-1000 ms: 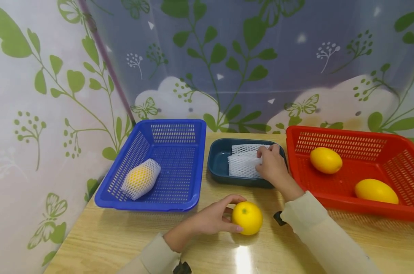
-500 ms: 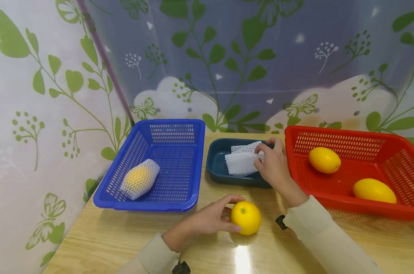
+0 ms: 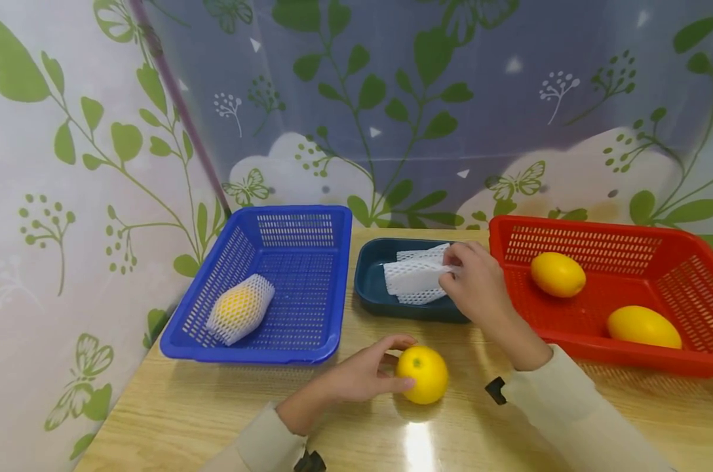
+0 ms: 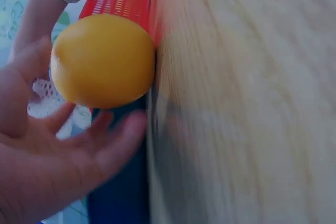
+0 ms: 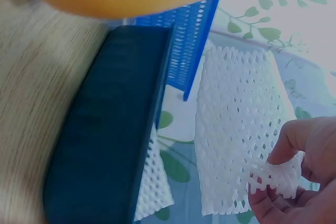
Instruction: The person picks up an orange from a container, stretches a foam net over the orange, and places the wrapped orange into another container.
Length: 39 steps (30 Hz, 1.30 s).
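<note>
A lemon (image 3: 422, 375) rests on the wooden table, its stem end facing up towards me. My left hand (image 3: 365, 373) holds it from the left, thumb and fingers curved round its side. In the left wrist view the lemon (image 4: 105, 61) sits between the thumb and the other fingers. My right hand (image 3: 477, 278) pinches the right edge of a white foam net sleeve (image 3: 412, 278) over the dark green tray (image 3: 369, 303). Another foam net sleeve (image 3: 412, 254) lies behind it in the tray. The right wrist view shows the pinched sleeve (image 5: 231, 124) hanging above the tray's rim.
On the left stands a blue basket (image 3: 306, 357) with a lemon in a foam net (image 3: 241, 308). A red basket (image 3: 569, 344) on the right holds two bare lemons, one at the back (image 3: 558, 275) and one nearer (image 3: 644, 326). A printed curtain hangs behind.
My right hand has taken hold of the upper foam net sleeve and shifted it slightly left and up, and the right forearm has swung outward. My left hand stays at the lemon.
</note>
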### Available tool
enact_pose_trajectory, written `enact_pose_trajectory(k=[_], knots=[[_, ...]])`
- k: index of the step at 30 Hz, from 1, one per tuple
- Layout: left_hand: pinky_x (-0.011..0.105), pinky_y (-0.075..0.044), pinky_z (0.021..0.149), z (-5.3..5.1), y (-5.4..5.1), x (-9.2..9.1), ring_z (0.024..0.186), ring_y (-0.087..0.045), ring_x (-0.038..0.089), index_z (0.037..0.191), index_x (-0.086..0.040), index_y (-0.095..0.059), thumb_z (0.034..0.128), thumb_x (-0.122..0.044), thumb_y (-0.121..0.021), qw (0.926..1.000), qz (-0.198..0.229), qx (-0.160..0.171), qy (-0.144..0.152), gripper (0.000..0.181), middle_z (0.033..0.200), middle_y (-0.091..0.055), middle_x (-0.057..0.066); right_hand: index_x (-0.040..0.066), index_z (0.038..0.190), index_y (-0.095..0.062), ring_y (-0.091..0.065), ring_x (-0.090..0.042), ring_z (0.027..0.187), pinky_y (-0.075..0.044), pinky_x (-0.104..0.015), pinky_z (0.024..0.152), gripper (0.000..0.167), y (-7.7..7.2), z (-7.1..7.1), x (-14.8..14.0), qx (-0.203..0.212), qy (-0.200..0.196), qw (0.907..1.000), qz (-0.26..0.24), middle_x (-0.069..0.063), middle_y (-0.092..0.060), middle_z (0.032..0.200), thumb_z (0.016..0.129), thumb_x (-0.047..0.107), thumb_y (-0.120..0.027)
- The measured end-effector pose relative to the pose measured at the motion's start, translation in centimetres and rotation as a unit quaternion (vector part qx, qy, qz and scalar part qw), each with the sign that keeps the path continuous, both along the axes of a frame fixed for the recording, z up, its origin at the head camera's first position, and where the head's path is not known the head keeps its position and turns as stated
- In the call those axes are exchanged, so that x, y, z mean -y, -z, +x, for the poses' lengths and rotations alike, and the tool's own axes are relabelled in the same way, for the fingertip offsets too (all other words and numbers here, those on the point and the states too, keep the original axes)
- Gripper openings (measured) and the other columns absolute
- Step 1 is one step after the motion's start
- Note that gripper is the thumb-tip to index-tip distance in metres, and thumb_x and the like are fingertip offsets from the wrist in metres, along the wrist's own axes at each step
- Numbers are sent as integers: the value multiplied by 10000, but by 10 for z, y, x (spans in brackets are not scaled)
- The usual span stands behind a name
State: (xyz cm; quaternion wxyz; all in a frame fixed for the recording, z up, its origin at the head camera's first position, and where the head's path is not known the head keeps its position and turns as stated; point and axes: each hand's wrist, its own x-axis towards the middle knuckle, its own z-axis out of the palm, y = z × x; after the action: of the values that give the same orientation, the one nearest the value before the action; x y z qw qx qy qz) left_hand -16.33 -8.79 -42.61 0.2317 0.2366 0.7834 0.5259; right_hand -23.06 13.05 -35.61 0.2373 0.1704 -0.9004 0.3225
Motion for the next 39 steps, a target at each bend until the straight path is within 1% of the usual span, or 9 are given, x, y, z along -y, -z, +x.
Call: enact_pose_trajectory(k=[3, 6, 10, 14, 18, 27, 29, 32, 39], knots=[[362, -492, 962, 6, -4, 0, 1255, -490, 302, 1399, -108, -427, 974, -277, -604, 9970, -199, -588, -460, 491, 1417, -474, 94, 33, 845, -611, -549, -277, 809, -535, -451, 764, 114, -4, 8, -1, -108, -7, 9999, -38, -126, -580, 888, 765, -35, -656], [397, -502, 948, 13, -10, -2, 1235, -502, 293, 1362, -116, -468, 983, -306, -585, 9842, -265, -1356, -1104, 439, 1372, -516, 84, 42, 843, -613, -538, -261, 792, -530, -446, 749, 130, -8, 17, -4, -106, 39, 9999, -62, -110, -570, 866, 755, -38, -665], [349, -521, 910, 19, -18, -8, 1158, -533, 203, 1302, -118, -504, 947, -241, -649, 9545, 128, -2229, -1977, 403, 1264, -559, 23, 40, 844, -613, -526, -245, 796, -518, -423, 734, 148, -10, 27, -7, -204, 55, 9997, -157, -103, -568, 865, 741, -54, -665], [355, -527, 901, 13, -26, -17, 1103, -546, 189, 1283, -94, -481, 908, -180, -699, 9187, 895, -2815, -2621, 443, 1200, -563, 62, 34, 859, -619, -520, -224, 794, -489, -348, 707, 165, -9, 38, -9, -349, 51, 9987, -371, -93, -565, 866, 738, -73, -654], [355, -512, 932, 2, -32, -26, 1128, -534, 216, 1297, -65, -463, 897, -159, -712, 8933, 1333, -3131, -2936, 481, 1220, -550, 98, 41, 873, -625, -518, -198, 781, -453, -230, 695, 186, -7, 49, -9, -393, 46, 9974, -594, -80, -576, 868, 739, -83, -662], [343, -543, 880, -13, -32, -32, 975, -644, 276, 1089, 46, -606, 930, -93, -655, 8627, 1525, -3599, -3209, 217, 1041, -647, 167, 50, 923, -644, -528, -182, 785, -435, -151, 668, 227, -6, 62, -9, -272, -28, 9972, -696, -64, -604, 884, 745, -75, -708], [347, -556, 848, -15, -30, -31, 917, -665, 297, 1035, 56, -615, 933, -57, -637, 8597, 1680, -3588, -3225, 153, 984, -653, 180, 44, 958, -649, -530, -179, 766, -440, -138, 648, 252, -8, 65, -11, -287, -72, 9972, -692, -67, -612, 897, 747, -54, -747], [359, -563, 827, -16, -29, -29, 899, -663, 316, 1021, 60, -603, 938, -34, -619, 8646, 1872, -3426, -3163, 127, 980, -650, 193, 35, 1017, -642, -517, -162, 752, -428, -108, 633, 301, -17, 70, -18, -259, -70, 9968, -753, -72, -623, 934, 760, 20, -797], [275, -521, 894, -13, -34, -18, 966, -593, 200, 1059, 71, -562, 955, -19, -583, 9058, 2140, -2447, -2718, 139, 1032, -625, 191, 45, 1158, -572, -528, -120, 855, -455, -97, 713, 277, -44, 70, -44, 571, -381, 9848, -1597, -32, -590, 1015, 924, 153, -673]])
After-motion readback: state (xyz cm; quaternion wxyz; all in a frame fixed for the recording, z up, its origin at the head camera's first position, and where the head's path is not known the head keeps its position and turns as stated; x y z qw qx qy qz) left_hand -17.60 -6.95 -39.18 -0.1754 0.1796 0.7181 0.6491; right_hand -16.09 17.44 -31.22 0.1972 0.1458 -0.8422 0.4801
